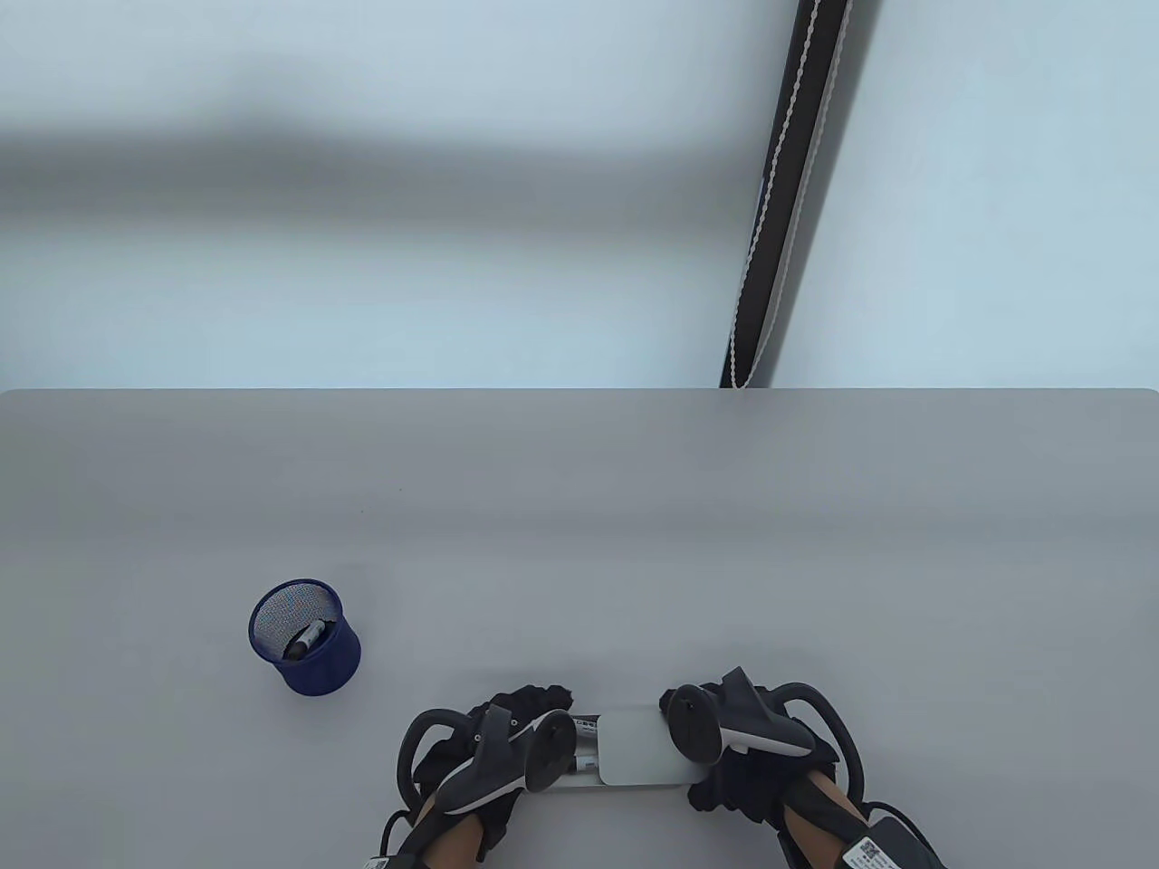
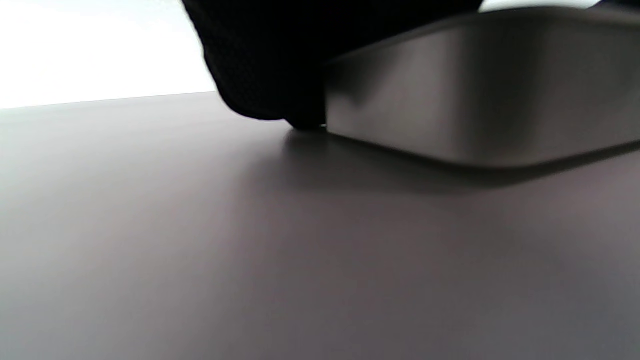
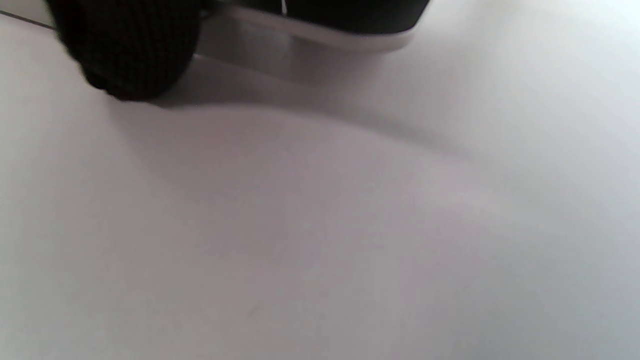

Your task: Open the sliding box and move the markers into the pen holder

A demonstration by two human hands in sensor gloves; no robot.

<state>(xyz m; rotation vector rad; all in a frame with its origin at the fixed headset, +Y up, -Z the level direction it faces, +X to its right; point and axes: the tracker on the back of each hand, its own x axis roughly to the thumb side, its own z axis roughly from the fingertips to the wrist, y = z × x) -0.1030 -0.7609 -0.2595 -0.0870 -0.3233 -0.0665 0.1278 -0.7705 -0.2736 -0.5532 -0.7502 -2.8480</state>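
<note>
A pale grey sliding box [image 1: 638, 747] lies near the table's front edge between my two hands. Its lid is slid to the right, so white markers [image 1: 587, 735] show at the left end. My left hand [image 1: 534, 708] grips the box's left end. In the left wrist view a gloved finger [image 2: 265, 65] presses against the box's side [image 2: 475, 95]. My right hand [image 1: 720, 789] holds the right end, mostly hidden under its tracker. A fingertip [image 3: 130, 50] touches the table in the right wrist view. The blue mesh pen holder [image 1: 303, 638] stands to the left with one marker [image 1: 306, 639] inside.
The grey table [image 1: 634, 543] stretches back to a pale wall. A black pole with a white cord [image 1: 779, 217] hangs behind the far edge at the right. The pen holder stands about a hand's width left of my left hand.
</note>
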